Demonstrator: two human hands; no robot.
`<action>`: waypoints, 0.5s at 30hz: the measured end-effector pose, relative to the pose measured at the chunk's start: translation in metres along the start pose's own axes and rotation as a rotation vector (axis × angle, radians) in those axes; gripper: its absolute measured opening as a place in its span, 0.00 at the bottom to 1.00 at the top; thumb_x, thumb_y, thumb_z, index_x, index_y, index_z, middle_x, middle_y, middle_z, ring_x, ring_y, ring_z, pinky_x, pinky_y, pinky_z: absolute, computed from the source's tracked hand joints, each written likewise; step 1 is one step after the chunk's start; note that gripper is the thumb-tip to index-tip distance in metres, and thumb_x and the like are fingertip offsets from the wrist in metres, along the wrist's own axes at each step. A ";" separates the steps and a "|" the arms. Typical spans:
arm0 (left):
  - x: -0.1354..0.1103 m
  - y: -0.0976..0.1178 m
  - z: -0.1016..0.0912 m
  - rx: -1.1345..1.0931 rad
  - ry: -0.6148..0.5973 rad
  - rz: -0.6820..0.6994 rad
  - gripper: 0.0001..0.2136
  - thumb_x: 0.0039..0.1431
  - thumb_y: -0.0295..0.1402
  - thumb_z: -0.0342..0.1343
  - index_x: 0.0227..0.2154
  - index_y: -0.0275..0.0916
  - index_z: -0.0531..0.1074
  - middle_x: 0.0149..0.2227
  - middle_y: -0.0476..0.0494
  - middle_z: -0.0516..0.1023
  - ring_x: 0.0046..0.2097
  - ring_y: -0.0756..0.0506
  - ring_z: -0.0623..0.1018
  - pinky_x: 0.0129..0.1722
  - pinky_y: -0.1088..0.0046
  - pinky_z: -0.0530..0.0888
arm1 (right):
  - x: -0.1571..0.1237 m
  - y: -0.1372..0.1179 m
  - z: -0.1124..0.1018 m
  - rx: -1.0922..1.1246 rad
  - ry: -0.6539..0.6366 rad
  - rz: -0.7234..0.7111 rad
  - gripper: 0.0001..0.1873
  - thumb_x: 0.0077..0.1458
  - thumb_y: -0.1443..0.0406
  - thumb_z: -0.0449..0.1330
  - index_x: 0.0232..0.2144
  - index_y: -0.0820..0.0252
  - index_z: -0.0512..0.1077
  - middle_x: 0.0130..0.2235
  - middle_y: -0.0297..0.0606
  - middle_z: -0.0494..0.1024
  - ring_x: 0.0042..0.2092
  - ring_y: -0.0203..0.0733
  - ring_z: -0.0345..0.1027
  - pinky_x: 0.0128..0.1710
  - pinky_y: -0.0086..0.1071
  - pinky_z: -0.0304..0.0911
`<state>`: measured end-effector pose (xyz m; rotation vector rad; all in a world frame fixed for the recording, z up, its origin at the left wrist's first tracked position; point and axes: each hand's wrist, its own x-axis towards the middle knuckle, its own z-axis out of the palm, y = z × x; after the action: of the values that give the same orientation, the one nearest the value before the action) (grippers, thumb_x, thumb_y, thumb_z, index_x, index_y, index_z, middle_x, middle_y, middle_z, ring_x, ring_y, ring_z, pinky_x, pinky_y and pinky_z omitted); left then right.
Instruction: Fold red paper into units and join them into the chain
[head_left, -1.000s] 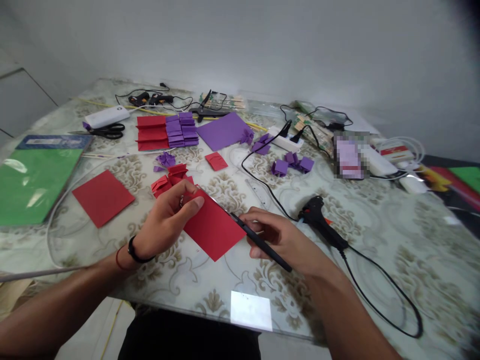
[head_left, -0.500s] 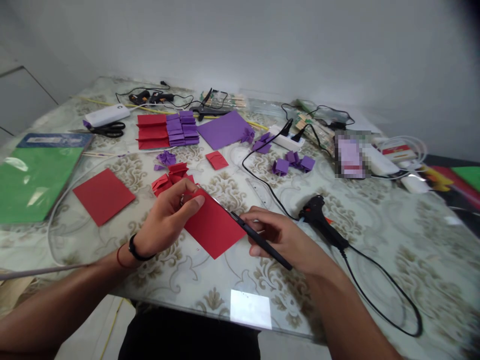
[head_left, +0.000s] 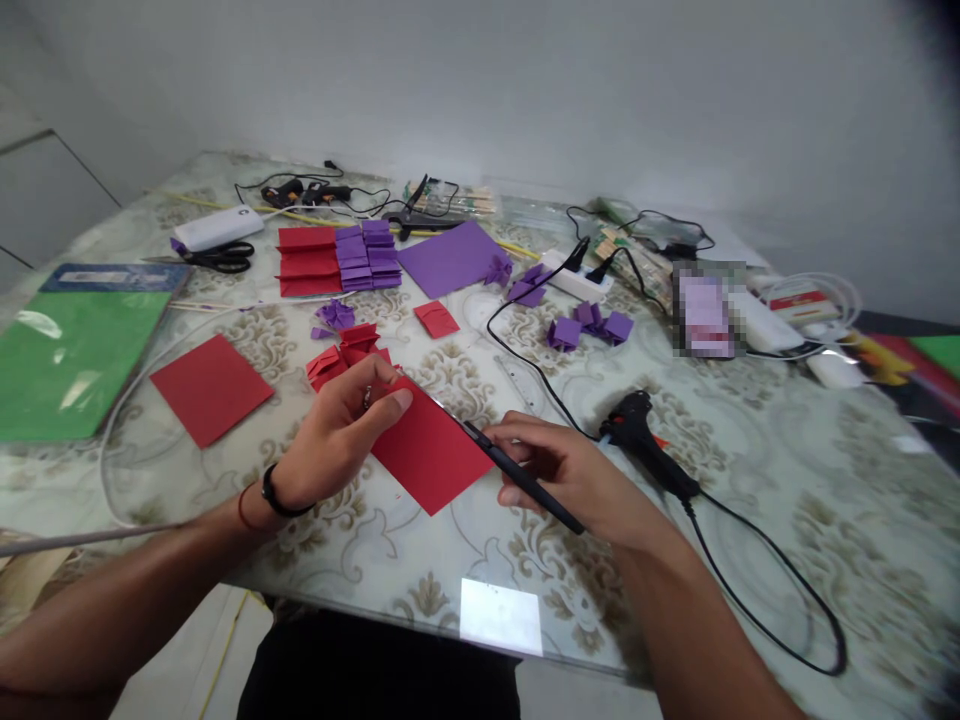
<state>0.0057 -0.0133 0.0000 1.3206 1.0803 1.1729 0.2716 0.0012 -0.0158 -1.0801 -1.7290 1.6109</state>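
My left hand [head_left: 341, 425] pinches the upper left corner of a square of red paper [head_left: 435, 460] between thumb and fingers. In my right hand [head_left: 559, 465] is a slim black-handled blade tool [head_left: 529, 482], seen edge-on. Its thin metal blade lies along the paper's upper right edge; whether it is a knife or scissors I cannot tell. Behind my left fingers sit folded red paper pieces [head_left: 352, 345], partly hidden. A second red square [head_left: 212, 390] lies to the left, and a small folded red piece [head_left: 436, 319] lies beyond the held sheet.
A black glue gun [head_left: 645, 440] with its looped cable lies at right. Further back are purple folded pieces [head_left: 589, 325], a purple sheet [head_left: 454, 258], joined red and purple pieces [head_left: 337, 260], black scissors [head_left: 225, 257] and a white power strip [head_left: 576, 277]. A green paper pack [head_left: 75, 360] lies left.
The view has shifted very slightly. Both hands, the red paper and the blade tool keep almost the same position, with the blade still along the paper's edge.
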 end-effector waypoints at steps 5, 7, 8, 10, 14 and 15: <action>-0.001 0.001 0.000 -0.030 -0.001 -0.040 0.11 0.68 0.39 0.60 0.33 0.41 0.67 0.21 0.56 0.60 0.23 0.51 0.57 0.23 0.71 0.52 | 0.001 0.001 0.000 -0.004 0.004 0.003 0.25 0.43 0.54 0.79 0.42 0.59 0.83 0.34 0.31 0.65 0.32 0.34 0.58 0.28 0.29 0.55; -0.001 0.001 0.000 -0.035 0.009 -0.056 0.11 0.67 0.40 0.60 0.34 0.42 0.67 0.22 0.56 0.62 0.22 0.51 0.59 0.23 0.72 0.53 | 0.001 0.001 0.000 -0.005 0.006 -0.009 0.24 0.45 0.54 0.79 0.42 0.59 0.83 0.34 0.31 0.65 0.32 0.34 0.58 0.28 0.28 0.54; -0.001 0.001 0.000 -0.034 0.018 -0.060 0.11 0.67 0.40 0.61 0.34 0.42 0.67 0.22 0.55 0.62 0.23 0.51 0.60 0.23 0.72 0.54 | 0.002 0.002 0.000 -0.005 0.009 -0.013 0.24 0.45 0.53 0.79 0.42 0.58 0.83 0.34 0.32 0.65 0.32 0.34 0.58 0.28 0.28 0.54; -0.001 0.000 0.000 -0.037 0.028 -0.064 0.11 0.67 0.40 0.61 0.34 0.42 0.68 0.22 0.55 0.64 0.23 0.50 0.61 0.23 0.72 0.55 | 0.002 0.002 0.001 0.002 0.010 -0.011 0.24 0.46 0.53 0.78 0.42 0.58 0.83 0.34 0.32 0.65 0.32 0.34 0.58 0.27 0.28 0.54; 0.000 -0.002 -0.001 -0.054 0.028 -0.074 0.11 0.67 0.39 0.61 0.33 0.42 0.67 0.23 0.53 0.67 0.23 0.50 0.64 0.24 0.72 0.56 | 0.003 0.002 0.003 0.072 0.009 0.022 0.24 0.45 0.54 0.79 0.42 0.58 0.83 0.36 0.33 0.67 0.33 0.34 0.59 0.25 0.27 0.54; 0.000 -0.002 -0.002 -0.064 0.031 -0.075 0.11 0.67 0.39 0.61 0.33 0.42 0.67 0.24 0.53 0.68 0.24 0.50 0.65 0.24 0.73 0.57 | 0.003 0.003 0.004 0.090 0.012 0.030 0.24 0.44 0.55 0.79 0.42 0.59 0.82 0.36 0.33 0.68 0.32 0.34 0.60 0.25 0.27 0.54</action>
<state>0.0041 -0.0133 -0.0023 1.2065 1.0963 1.1656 0.2674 0.0017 -0.0196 -1.0752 -1.6234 1.6809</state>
